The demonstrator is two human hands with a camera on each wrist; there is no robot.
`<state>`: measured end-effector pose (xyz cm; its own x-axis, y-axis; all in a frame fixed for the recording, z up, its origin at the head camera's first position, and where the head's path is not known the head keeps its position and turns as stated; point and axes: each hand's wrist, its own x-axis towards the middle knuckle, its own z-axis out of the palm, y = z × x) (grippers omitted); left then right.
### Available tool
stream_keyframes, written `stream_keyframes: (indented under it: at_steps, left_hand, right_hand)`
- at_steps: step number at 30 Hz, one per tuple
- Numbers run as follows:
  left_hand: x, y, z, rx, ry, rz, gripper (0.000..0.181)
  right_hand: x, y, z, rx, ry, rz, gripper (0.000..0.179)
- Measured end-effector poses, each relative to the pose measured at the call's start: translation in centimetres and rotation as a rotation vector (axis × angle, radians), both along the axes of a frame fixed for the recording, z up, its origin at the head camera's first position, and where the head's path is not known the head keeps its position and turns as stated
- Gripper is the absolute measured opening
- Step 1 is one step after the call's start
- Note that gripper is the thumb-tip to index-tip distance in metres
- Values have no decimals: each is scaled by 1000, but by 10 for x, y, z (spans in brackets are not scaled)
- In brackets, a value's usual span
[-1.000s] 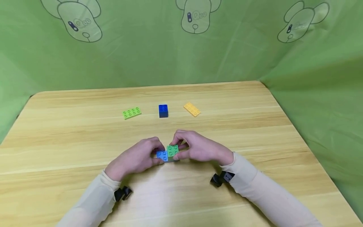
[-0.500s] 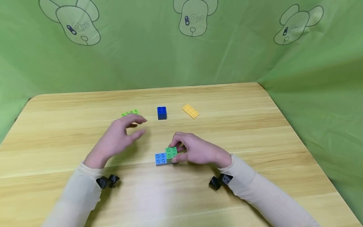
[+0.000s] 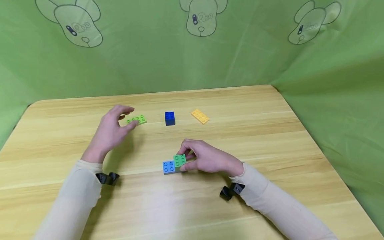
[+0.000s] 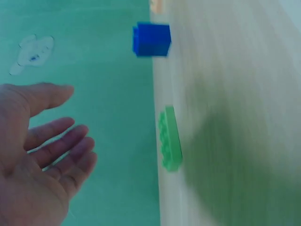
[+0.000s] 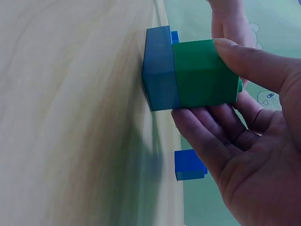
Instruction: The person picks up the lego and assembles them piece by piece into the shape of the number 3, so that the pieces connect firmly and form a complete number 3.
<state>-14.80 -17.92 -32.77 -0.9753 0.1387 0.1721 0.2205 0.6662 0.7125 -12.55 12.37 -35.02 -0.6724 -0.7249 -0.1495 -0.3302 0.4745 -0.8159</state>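
Observation:
My right hand [image 3: 207, 156] pinches a green brick [image 3: 179, 160] between thumb and fingers. In the right wrist view that green brick [image 5: 204, 75] sits on one end of a light blue brick [image 5: 161, 70], whose studs at the other end are bare. The light blue brick [image 3: 168, 167] rests on the table. Above the table at the left, my left hand [image 3: 109, 130] is spread near a flat lime green brick [image 3: 139, 119], its thumb overlapping it in the head view. The left wrist view shows the lime brick [image 4: 171, 139] apart from the fingers.
A dark blue brick [image 3: 169, 118] stands behind the middle of the wooden table [image 3: 240, 110]. To its right lies a flat yellow-orange brick [image 3: 200, 116]. Green cloth [image 3: 144, 53] with printed animal heads hangs behind and beside the table.
The left hand has let go of the light blue brick and moved left and away to the lime brick. The right hand has kept its grip on the green brick.

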Motion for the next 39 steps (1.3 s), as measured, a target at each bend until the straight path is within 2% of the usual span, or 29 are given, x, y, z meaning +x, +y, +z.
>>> stream_keyframes:
  at_steps: [5, 9, 12, 20, 27, 32, 39]
  left_hand:
    - [-15, -9, -1, -41, -73, -15, 52]
    - [-23, -14, -3, -77, -146, -3, 58]
    - [-29, -17, -7, -106, -178, 10, 59]
    - [-42, -23, -19, -123, -274, -12, 62]
    - [-54, -29, -23, -166, -313, -48, 63]
    - [-57, -31, -25, -199, -321, -75, 60]
    - [-61, -29, -29, -227, -322, -103, 48]
  right_hand:
    - [0, 0, 1, 0, -9, -4, 28]
    - [-1, 0, 1, -4, -24, -3, 28]
    - [-1, -1, 0, -12, -36, -4, 28]
    - [0, -1, 0, -4, -36, 4, 29]
    - [0, -1, 0, -1, -21, 2, 28]
    - [-1, 0, -1, 5, -4, 4, 28]
    - [0, 0, -1, 4, -1, -1, 28]
